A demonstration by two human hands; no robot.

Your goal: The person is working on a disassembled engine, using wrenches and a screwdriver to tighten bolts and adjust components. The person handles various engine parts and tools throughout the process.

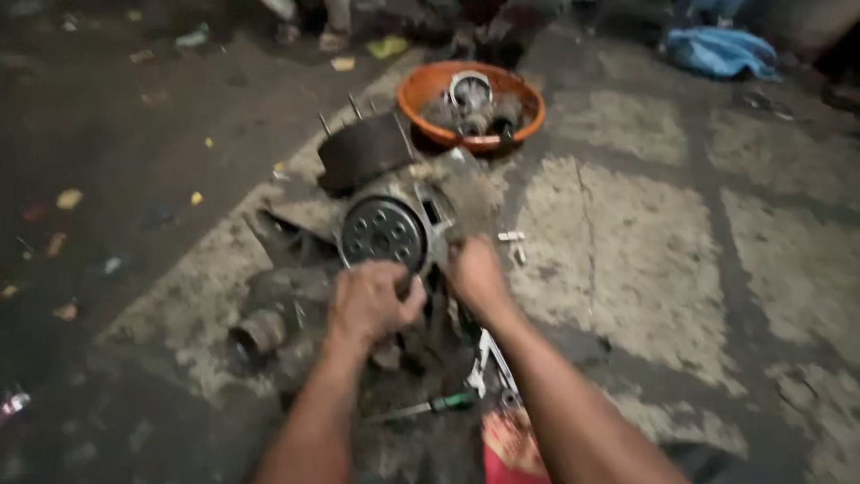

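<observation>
while both hands clamp the engine (394,233), left hand (372,300) under its disc (383,235), right hand (475,273) steadies the casing beside it.

The scene was dim, with a weak, warm light falling from the upper right onto the pale paving (627,260), the brightest area. The left side and the lower corners sank into near black. The whole frame was soft with motion blur; both hands (372,305) and the engine (385,229) lacked sharp edges. The orange bowl (421,94) kept its colour, but its contents were smeared. No glare showed; shadows were broad and indistinct.
</observation>
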